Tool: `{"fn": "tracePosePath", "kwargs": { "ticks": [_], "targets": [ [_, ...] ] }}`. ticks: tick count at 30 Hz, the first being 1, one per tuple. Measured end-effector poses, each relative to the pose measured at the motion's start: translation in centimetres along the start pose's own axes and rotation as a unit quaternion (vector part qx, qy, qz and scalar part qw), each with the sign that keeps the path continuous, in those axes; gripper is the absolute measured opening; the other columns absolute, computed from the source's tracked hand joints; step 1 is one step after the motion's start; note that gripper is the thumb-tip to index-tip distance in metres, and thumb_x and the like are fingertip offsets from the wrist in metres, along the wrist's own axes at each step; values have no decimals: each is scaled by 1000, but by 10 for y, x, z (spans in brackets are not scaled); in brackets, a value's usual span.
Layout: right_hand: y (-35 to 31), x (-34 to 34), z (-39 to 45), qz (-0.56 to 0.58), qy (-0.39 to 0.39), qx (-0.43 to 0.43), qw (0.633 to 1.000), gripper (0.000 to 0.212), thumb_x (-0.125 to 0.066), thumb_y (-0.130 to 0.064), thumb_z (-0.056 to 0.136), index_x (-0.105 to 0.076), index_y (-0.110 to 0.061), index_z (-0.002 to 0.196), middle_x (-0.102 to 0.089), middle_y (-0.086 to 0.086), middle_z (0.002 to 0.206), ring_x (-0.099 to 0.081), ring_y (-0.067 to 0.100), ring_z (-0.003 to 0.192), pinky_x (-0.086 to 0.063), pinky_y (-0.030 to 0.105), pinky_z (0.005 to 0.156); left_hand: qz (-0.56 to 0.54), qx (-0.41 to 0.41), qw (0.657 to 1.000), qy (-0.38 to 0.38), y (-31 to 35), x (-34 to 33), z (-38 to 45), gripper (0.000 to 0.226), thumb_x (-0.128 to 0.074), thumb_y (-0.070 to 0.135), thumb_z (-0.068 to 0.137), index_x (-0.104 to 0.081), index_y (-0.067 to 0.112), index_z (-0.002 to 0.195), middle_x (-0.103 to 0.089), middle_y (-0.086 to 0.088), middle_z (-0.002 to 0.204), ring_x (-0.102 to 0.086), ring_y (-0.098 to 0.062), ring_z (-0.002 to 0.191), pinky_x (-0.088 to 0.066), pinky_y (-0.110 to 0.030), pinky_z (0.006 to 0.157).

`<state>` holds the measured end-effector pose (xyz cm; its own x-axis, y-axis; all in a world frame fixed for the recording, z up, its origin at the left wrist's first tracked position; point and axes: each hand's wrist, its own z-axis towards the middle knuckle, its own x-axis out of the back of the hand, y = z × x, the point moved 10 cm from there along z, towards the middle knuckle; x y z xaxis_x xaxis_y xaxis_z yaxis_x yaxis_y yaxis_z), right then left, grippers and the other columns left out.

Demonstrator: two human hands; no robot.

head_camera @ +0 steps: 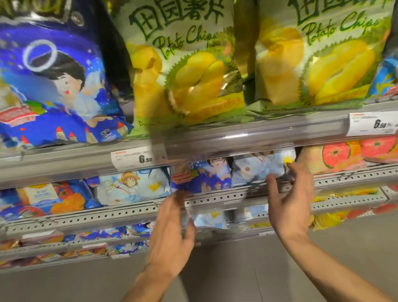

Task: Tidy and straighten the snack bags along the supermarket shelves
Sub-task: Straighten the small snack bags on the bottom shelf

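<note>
Snack bags stand in rows on grey supermarket shelves. On the second shelf a dark blue cartoon bag point(197, 177) stands beside a pale blue bag point(257, 169). My left hand point(171, 231) reaches up to the shelf rail just below the dark blue bag, fingers relaxed and blurred. My right hand point(291, 205) is spread in front of the pale blue bag, fingertips near its right edge. Neither hand holds a bag. Above, two green durian potato-chip bags point(184, 53) point(328, 36) and a large blue bag point(36, 82) stand upright.
Price tags point(131, 156) point(374, 123) hang on the upper shelf rail point(253, 136). Orange tomato-print bags point(337, 157) fill the second shelf's right side, more blue bags point(132, 185) its left. Lower shelves hold more bags point(208, 220). Grey floor point(233, 283) lies below.
</note>
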<state>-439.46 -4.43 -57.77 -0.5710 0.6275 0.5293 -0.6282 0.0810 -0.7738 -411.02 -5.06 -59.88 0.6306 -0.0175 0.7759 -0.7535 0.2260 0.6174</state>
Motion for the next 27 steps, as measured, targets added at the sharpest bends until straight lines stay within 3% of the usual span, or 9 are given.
{"fn": "tracePosePath", "kwargs": {
  "ticks": [3, 7, 11, 14, 15, 18, 21, 25, 27],
  "targets": [
    [-37, -13, -19, 32, 28, 21, 999, 44, -67, -20, 96, -55, 3, 131, -53, 17, 137, -47, 32, 135, -35, 37, 115, -34, 59, 989, 128, -40, 56, 1, 59, -67, 3, 84, -44, 13, 138, -43, -3, 138, -39, -22, 133, -29, -32, 115],
    [-68, -65, -24, 101, -60, -26, 993, 58, -75, -37, 87, -55, -6, 131, -56, 0, 121, -55, 17, 113, -41, 12, 95, -59, 138, 964, 221, -84, 106, 13, 69, -80, 9, 79, -41, -6, 134, -38, -24, 134, -33, -34, 128, -26, -37, 113],
    [-70, -119, -17, 136, -167, -99, 972, 56, -90, -36, 73, -53, -10, 107, -63, 14, 93, -63, 27, 80, -54, 44, 73, -115, 209, 951, 198, -115, 115, 30, 77, -79, 38, 81, -41, -8, 131, -43, -30, 136, -44, -39, 127, -40, -47, 107],
    [-57, -139, -10, 155, -206, -152, 954, 66, -96, -39, 63, -56, -18, 112, -73, 0, 101, -71, 14, 88, -57, 24, 72, -242, 209, 939, 130, -121, 110, 52, 37, -78, 24, 84, -61, 0, 108, -66, -24, 112, -68, -3, 90, -54, -20, 77],
    [-54, -145, -7, 151, -219, -156, 951, 69, -97, -39, 61, -57, -18, 113, -75, -1, 101, -72, 12, 87, -56, 23, 72, -281, 183, 935, 118, -119, 111, 60, 28, -77, 11, 84, -65, -1, 106, -70, -23, 106, -69, -3, 81, -57, -21, 75],
    [-42, -155, -3, 116, -242, -176, 947, 73, -98, -45, 55, -59, -16, 110, -73, -1, 91, -67, 15, 75, -52, 28, 65, -317, 130, 934, 99, -111, 116, 75, 32, -76, -4, 80, -67, 5, 110, -75, -7, 103, -70, -16, 97, -54, -29, 92],
    [-33, -156, -1, 46, -239, -188, 951, 76, -96, -57, 50, -58, -16, 102, -70, 3, 93, -67, 19, 86, -53, 29, 66, -370, 131, 915, 90, -114, 112, 77, 45, -70, -17, 77, -63, 15, 108, -75, 16, 95, -68, 4, 90, -51, -10, 79],
    [-36, -161, -1, 39, -253, -186, 948, 82, -95, -61, 48, -65, -8, 103, -73, 7, 93, -69, 25, 87, -53, 30, 63, -415, 159, 894, 56, -128, 96, 78, 54, -61, -18, 83, -50, -4, 134, -63, -14, 127, -67, -15, 104, -56, -25, 90],
    [-38, -160, -2, 55, -249, -186, 949, 71, -97, -55, 50, -68, -11, 97, -74, 3, 88, -72, 20, 82, -55, 28, 58, -380, 172, 907, 67, -134, 96, 79, 57, -73, -14, 76, -55, -6, 130, -64, -15, 126, -65, -22, 107, -53, -17, 89]
  ]
}}
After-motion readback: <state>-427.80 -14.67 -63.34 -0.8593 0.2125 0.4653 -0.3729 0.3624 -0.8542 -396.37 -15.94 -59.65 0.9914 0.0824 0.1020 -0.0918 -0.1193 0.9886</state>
